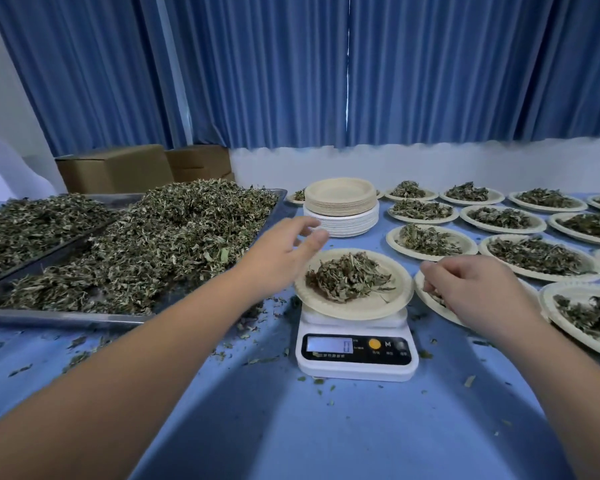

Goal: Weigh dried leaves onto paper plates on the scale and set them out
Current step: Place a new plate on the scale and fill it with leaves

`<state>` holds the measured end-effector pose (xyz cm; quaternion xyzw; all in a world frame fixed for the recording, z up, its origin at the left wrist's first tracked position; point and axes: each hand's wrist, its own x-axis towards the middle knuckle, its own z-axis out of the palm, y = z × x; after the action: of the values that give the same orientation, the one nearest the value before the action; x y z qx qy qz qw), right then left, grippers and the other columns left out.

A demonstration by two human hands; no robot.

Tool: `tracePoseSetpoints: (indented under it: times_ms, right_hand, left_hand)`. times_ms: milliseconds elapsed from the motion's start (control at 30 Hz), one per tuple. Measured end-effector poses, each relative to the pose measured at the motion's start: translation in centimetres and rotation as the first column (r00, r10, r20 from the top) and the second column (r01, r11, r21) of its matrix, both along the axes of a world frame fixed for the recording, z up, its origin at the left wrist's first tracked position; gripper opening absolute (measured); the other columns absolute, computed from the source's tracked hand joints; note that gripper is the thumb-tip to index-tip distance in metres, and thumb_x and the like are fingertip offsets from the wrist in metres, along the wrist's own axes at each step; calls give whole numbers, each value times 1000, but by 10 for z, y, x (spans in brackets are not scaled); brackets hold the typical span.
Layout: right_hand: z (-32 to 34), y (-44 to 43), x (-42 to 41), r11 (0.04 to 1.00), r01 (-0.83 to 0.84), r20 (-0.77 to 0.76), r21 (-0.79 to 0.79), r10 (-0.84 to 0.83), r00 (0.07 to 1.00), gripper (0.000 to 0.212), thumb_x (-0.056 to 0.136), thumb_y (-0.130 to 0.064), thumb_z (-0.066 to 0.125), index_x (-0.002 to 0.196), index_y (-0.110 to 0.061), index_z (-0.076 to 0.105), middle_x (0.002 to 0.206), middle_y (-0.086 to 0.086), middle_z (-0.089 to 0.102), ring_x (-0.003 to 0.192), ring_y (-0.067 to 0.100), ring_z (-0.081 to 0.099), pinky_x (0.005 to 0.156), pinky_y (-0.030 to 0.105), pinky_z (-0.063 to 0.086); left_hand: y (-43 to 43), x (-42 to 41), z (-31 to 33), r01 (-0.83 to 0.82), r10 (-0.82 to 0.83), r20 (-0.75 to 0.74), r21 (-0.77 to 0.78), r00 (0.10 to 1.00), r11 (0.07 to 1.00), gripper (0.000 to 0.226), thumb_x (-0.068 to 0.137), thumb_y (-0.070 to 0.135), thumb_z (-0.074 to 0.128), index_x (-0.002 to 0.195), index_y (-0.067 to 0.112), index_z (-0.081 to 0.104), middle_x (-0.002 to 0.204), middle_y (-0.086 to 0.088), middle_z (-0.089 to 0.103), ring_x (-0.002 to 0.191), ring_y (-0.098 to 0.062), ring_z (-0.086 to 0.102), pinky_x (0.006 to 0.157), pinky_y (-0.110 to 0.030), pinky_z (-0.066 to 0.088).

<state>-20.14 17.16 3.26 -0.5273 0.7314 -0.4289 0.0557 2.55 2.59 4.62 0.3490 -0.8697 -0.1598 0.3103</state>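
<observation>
One paper plate (392, 299) of dried leaves (347, 278), centred on the scale (357, 355), probably so the reading is true. It lies between your hands. Left hand (281, 254): fingers spread, empty, over the plate's far-left rim, likely poised to lift it. Right hand (471, 289): curled just right of the plate; whether it pinches leaves cannot be told. Filled plates (430, 239): set out to the right on the counter (326, 427).
</observation>
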Motion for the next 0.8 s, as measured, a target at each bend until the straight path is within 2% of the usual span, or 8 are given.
tracePoseSetpoints:
  times_ms: [67, 200, 400, 500, 600, 667, 733, 800]
  right_hand:
    - [-1, -1, 3, 999, 10, -18, -35, -11, 1000, 42, 92, -35, 58, 54, -17, 64, 46, 10, 52, 34, 10, 38, 39, 23, 32]
    - [-5, -4, 7, 997, 33, -87, -70, -39, 995, 43, 93, -34, 55, 64, -4, 63, 43, 6, 41, 39, 11, 37, 46, 26, 28]
    - [-7, -6, 7, 996, 44, -117, -83, -53, 992, 44, 93, -33, 54, 69, 3, 62, 46, 4, 38, 40, 13, 33, 47, 27, 28]
    - [-7, -6, 8, 996, 42, -131, -75, -51, 990, 44, 94, -32, 54, 70, 4, 62, 42, -2, 33, 40, 12, 35, 46, 27, 25]
    - [-8, -8, 9, 998, 31, -130, -60, -38, 991, 43, 94, -32, 54, 71, 4, 62, 40, -3, 33, 40, 11, 36, 46, 26, 25]
    - [-10, -8, 9, 998, 19, -108, -51, -25, 994, 42, 93, -31, 54, 71, 4, 62, 39, -4, 33, 39, 11, 36, 47, 26, 25]
    - [-11, -8, 9, 999, 13, -98, -43, -17, 995, 41, 93, -31, 54, 70, 2, 62, 38, -4, 34, 37, 11, 36, 46, 25, 25]
    - [-12, -7, 8, 999, 9, -93, -40, -12, 996, 41, 94, -31, 55, 69, 0, 63, 37, -5, 35, 36, 10, 36, 46, 25, 25]
  left_hand:
    - [-13, 20, -2, -111, 112, 13, -52, 994, 992, 48, 95, 53, 41, 129, 21, 55, 117, 6, 57, 99, -4, 52, 79, -21, 37]
    - [-38, 64, -9, -383, 389, 163, -66, 907, 921, 33, 97, 33, 52, 127, 20, 57, 125, -4, 54, 100, -15, 55, 93, -32, 44]
    - [-51, 105, -16, -712, 640, 621, -181, 452, 679, 50, 92, 46, 53, 138, 27, 44, 143, -11, 39, 125, -33, 45, 105, -56, 33]
    - [-55, 118, -17, -781, 624, 690, -135, 368, 610, 54, 91, 45, 52, 141, 28, 39, 148, -11, 32, 131, -38, 38, 107, -64, 28]
    - [-58, 127, -16, -768, 571, 685, -27, 452, 639, 50, 92, 37, 54, 138, 21, 45, 139, -16, 40, 120, -36, 50, 102, -51, 42]
    - [-56, 129, -16, -700, 509, 655, 42, 559, 713, 38, 92, 23, 58, 129, 15, 56, 112, -11, 57, 95, -26, 60, 80, -32, 51]
    - [-54, 130, -16, -652, 480, 609, 83, 632, 754, 31, 89, 13, 60, 120, 18, 61, 93, -3, 61, 78, -18, 59, 67, -26, 47]
    - [-53, 131, -15, -609, 461, 548, 116, 698, 785, 34, 87, 9, 64, 119, 22, 62, 99, -2, 65, 68, -14, 59, 63, -25, 48]
